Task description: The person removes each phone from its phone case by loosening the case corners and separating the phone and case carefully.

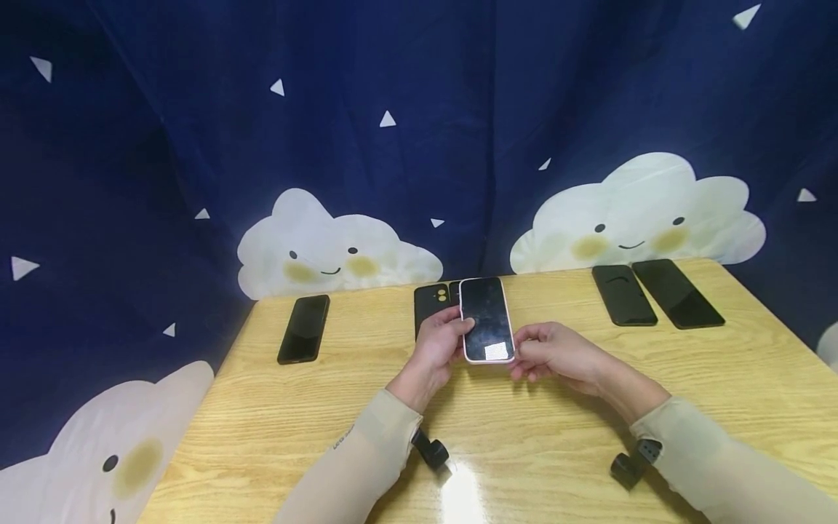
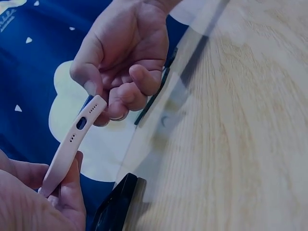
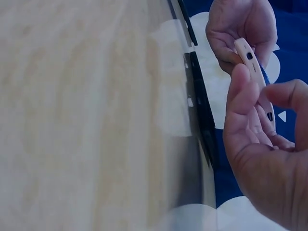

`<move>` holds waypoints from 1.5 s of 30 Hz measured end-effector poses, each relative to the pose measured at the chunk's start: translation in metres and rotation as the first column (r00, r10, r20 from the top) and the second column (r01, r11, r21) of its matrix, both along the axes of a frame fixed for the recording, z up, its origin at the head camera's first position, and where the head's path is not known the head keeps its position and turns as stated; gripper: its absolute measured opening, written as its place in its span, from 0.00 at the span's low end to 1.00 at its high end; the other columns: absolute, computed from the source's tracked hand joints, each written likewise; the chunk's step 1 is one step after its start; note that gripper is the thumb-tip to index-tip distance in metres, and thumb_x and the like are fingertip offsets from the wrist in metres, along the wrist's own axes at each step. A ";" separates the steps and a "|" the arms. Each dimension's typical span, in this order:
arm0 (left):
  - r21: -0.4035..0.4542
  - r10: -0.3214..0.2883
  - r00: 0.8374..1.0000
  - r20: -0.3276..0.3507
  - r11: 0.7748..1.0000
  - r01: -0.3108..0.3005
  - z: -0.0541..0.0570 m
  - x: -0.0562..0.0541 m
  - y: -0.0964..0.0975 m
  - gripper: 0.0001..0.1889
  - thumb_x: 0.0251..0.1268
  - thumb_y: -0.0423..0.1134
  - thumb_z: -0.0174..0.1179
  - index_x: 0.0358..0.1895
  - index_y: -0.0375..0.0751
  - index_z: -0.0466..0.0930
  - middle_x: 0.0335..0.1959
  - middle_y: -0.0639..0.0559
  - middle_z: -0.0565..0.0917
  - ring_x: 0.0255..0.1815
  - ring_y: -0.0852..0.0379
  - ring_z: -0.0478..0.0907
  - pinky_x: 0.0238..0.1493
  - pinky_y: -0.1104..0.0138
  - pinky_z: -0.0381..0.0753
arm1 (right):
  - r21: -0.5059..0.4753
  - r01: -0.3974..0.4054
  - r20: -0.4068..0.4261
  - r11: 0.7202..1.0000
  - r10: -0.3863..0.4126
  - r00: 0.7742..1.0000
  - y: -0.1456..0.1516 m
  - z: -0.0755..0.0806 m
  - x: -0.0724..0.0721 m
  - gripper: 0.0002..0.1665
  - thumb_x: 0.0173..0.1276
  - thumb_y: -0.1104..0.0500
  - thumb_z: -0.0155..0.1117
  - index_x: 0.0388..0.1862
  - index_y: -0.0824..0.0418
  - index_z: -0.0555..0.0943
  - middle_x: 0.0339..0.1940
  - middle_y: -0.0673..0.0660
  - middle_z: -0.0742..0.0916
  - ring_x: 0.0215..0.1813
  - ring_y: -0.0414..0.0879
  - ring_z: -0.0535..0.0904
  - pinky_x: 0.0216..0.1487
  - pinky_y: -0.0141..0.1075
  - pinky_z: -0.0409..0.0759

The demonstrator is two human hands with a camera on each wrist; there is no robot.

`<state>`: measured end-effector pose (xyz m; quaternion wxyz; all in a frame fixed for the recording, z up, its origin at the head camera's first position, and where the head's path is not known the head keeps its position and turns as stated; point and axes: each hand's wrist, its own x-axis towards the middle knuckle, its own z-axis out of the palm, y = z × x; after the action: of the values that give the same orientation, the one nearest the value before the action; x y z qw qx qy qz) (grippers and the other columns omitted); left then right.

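A smartphone [image 1: 486,316] in a pale pink case faces screen up, tilted above the table. My left hand [image 1: 433,349] grips its left side, thumb over the front edge and fingers behind. At the lower right corner, my right hand [image 1: 563,356] pinches the edge between thumb and curled fingers. The left wrist view shows the case's bottom edge [image 2: 67,149] with its port opening and small speaker holes, the right thumb right at the corner. In the right wrist view the same case [image 3: 250,57] lies between both hands. The phone's back is hidden.
Partly behind the held phone lies a black phone case [image 1: 428,297] with camera openings. One black phone [image 1: 303,329] lies at the left; two more, a smaller one [image 1: 624,295] and a larger one [image 1: 677,293], lie at the back right. A blue curtain [image 1: 406,167] hangs behind the wooden table [image 1: 524,444].
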<state>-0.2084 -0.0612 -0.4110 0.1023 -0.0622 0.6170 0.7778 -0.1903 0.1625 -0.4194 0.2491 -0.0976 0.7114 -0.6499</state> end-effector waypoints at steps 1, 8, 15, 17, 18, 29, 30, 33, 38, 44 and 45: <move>-0.003 0.002 1.000 -0.001 1.000 -0.002 0.000 0.000 0.000 0.16 0.70 0.28 0.60 0.59 0.32 0.82 0.33 0.52 0.88 0.27 0.62 0.84 0.26 0.73 0.80 | 0.003 -0.006 -0.003 1.000 0.006 1.000 0.001 0.001 0.000 0.15 0.65 0.69 0.52 0.50 0.73 0.74 0.40 0.67 0.89 0.38 0.50 0.89 0.35 0.35 0.85; 0.005 -0.013 1.000 -0.008 1.000 0.013 0.000 0.001 0.002 0.17 0.68 0.28 0.60 0.59 0.32 0.82 0.32 0.53 0.88 0.27 0.61 0.84 0.27 0.71 0.82 | 0.034 0.042 -0.018 0.999 -0.041 0.999 0.003 0.011 -0.008 0.21 0.68 0.67 0.50 0.56 0.78 0.74 0.37 0.63 0.89 0.37 0.50 0.88 0.35 0.35 0.86; -0.006 -0.025 0.999 -0.029 1.000 0.025 0.000 0.003 0.004 0.17 0.68 0.28 0.61 0.59 0.32 0.82 0.34 0.52 0.88 0.27 0.61 0.83 0.25 0.72 0.80 | 0.042 0.128 -0.051 0.991 -0.126 0.991 0.006 0.018 -0.023 0.23 0.72 0.65 0.49 0.59 0.79 0.75 0.38 0.59 0.88 0.39 0.46 0.86 0.39 0.35 0.86; -0.013 -0.026 0.999 -0.028 1.000 0.026 -0.001 0.004 0.004 0.18 0.68 0.29 0.62 0.60 0.33 0.81 0.34 0.51 0.88 0.27 0.62 0.83 0.25 0.72 0.80 | 0.033 0.135 -0.051 0.990 -0.133 0.990 0.006 0.018 -0.027 0.23 0.72 0.65 0.49 0.60 0.80 0.74 0.38 0.59 0.89 0.39 0.46 0.86 0.39 0.35 0.86; -0.017 -0.027 0.999 -0.028 1.000 0.027 -0.001 0.004 0.004 0.18 0.68 0.29 0.62 0.60 0.33 0.81 0.34 0.51 0.88 0.27 0.61 0.83 0.25 0.72 0.80 | 0.032 0.137 -0.053 0.990 -0.136 0.989 0.006 0.017 -0.029 0.24 0.72 0.65 0.49 0.61 0.80 0.74 0.38 0.58 0.89 0.39 0.46 0.86 0.39 0.35 0.86; 0.012 -0.041 0.999 -0.026 0.999 0.041 -0.001 0.004 0.003 0.20 0.67 0.29 0.63 0.62 0.34 0.81 0.33 0.52 0.87 0.26 0.61 0.83 0.25 0.72 0.81 | 0.031 0.161 -0.057 0.986 -0.159 0.986 0.003 0.015 -0.038 0.22 0.71 0.66 0.52 0.58 0.80 0.75 0.34 0.58 0.87 0.35 0.44 0.86 0.36 0.32 0.86; 0.024 -0.048 0.999 -0.026 0.999 0.049 -0.001 0.004 0.003 0.20 0.67 0.29 0.63 0.62 0.33 0.81 0.33 0.52 0.87 0.26 0.61 0.84 0.25 0.72 0.81 | 0.031 0.163 -0.058 0.986 -0.161 0.985 0.003 0.015 -0.038 0.21 0.71 0.66 0.52 0.57 0.80 0.75 0.34 0.57 0.87 0.34 0.44 0.85 0.36 0.32 0.86; 0.050 -0.069 0.997 -0.020 0.996 0.070 0.000 0.003 0.003 0.21 0.68 0.29 0.63 0.63 0.33 0.80 0.33 0.51 0.87 0.28 0.60 0.86 0.27 0.70 0.84 | 0.035 0.174 -0.058 0.984 -0.171 0.983 0.003 0.015 -0.039 0.20 0.71 0.66 0.53 0.55 0.80 0.76 0.32 0.57 0.87 0.32 0.43 0.85 0.34 0.32 0.86; 0.051 -0.077 0.997 0.006 0.996 0.077 0.000 0.002 0.003 0.20 0.68 0.28 0.61 0.62 0.30 0.80 0.33 0.48 0.88 0.29 0.59 0.86 0.28 0.69 0.85 | 0.041 0.184 -0.058 0.982 -0.182 0.982 0.005 0.014 -0.040 0.20 0.71 0.66 0.54 0.55 0.81 0.76 0.31 0.57 0.87 0.31 0.43 0.85 0.34 0.32 0.86; 0.017 -0.069 0.998 0.013 0.997 0.069 -0.001 0.002 0.004 0.17 0.69 0.27 0.61 0.59 0.27 0.81 0.29 0.50 0.86 0.26 0.61 0.84 0.24 0.73 0.81 | 0.054 0.182 -0.061 0.982 -0.178 0.982 0.005 0.014 -0.040 0.22 0.72 0.65 0.55 0.57 0.81 0.75 0.32 0.57 0.87 0.32 0.44 0.84 0.34 0.32 0.86; 0.016 -0.071 0.997 0.010 0.997 0.071 -0.001 0.002 0.004 0.17 0.69 0.27 0.61 0.59 0.27 0.80 0.28 0.51 0.86 0.25 0.61 0.83 0.24 0.73 0.81 | 0.053 0.179 -0.062 0.982 -0.176 0.982 0.005 0.014 -0.040 0.22 0.72 0.65 0.55 0.57 0.81 0.75 0.32 0.57 0.87 0.32 0.44 0.84 0.34 0.33 0.86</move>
<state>-0.2060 -0.0575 -0.4121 0.1336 -0.0437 0.6123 0.7780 -0.2300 0.1677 -0.4051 0.1726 -0.0448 0.7427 -0.6455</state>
